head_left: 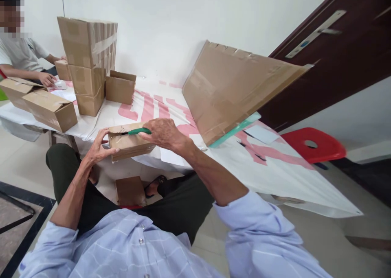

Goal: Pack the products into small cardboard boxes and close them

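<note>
A small cardboard box [134, 151] is at the near edge of the table in front of me. My left hand [99, 149] grips its left end, thumb along the near side and fingers at the far corner. My right hand [163, 133] is closed around a green utility knife [139, 130], held low over the box. The knife's dark tip points left and meets the top of the box near some dark marks. My right palm hides part of the knife handle and the box's right end.
Stacked taped boxes [84, 62] stand at the back left, beside an open box [120, 86]. Two more boxes [50, 107] lie left, near a seated person [27, 54]. A large cardboard sheet [238, 86] leans at right on the cloth-covered table [293, 184]. A red stool [314, 143] stands beyond.
</note>
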### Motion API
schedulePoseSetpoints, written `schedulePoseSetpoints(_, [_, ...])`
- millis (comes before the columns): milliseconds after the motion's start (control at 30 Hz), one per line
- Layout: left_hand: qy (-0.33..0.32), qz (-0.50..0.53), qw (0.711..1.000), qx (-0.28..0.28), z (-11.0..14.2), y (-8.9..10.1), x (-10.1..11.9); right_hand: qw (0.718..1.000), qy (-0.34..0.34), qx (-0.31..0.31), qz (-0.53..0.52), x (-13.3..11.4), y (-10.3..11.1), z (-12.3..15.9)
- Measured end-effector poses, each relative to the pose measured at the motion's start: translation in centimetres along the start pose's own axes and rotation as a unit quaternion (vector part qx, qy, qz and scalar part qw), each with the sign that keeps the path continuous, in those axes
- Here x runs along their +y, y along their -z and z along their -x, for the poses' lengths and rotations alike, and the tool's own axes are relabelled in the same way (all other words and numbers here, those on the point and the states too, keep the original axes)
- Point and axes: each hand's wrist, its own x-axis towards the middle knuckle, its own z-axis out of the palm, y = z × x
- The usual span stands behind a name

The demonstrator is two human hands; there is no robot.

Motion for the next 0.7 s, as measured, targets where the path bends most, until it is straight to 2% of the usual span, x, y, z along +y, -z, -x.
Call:
schedulePoseSetpoints(67, [0.002,-0.003,1.000,0.002,-0.2,0.3,0.0,0.999,-0.037,-0.014,0.028,2.1,0.2,0.1])
schedulePoseSetpoints(167, [0.007,-0.007,1.000,0.002,-0.5,0.8,0.0,0.996,-0.089,0.006,0.023,7.2,-0.4,0.6])
schedulePoseSetpoints(267, [0.015,-0.015,1.000,-0.007,-0.8,1.3,0.1,0.987,-0.088,0.112,-0.077,12.2,-2.5,1.1])
schedulePoseSetpoints(333, [0.020,-0.024,0.999,-0.016,-1.1,1.5,0.1,0.962,-0.087,0.192,-0.175,14.2,-5.1,1.2])
schedulePoseSetpoints(400, [0.024,-0.034,0.999,-0.028,-1.4,1.7,0.2,0.937,-0.116,0.238,-0.228,14.6,-8.5,1.2])
schedulePoseSetpoints(567, [0.046,-0.049,0.996,-0.059,-1.9,2.2,0.4,0.914,-0.253,0.185,-0.257,11.9,-17.7,1.7])
schedulePoseSetpoints(633, [0.053,-0.049,0.995,-0.069,-2.1,2.4,0.4,0.911,-0.261,0.185,-0.261,11.1,-20.0,2.1])
schedulePoseSetpoints(700, [0.051,-0.046,0.995,-0.074,-2.2,2.6,0.4,0.910,-0.253,0.196,-0.265,10.7,-21.1,2.1])
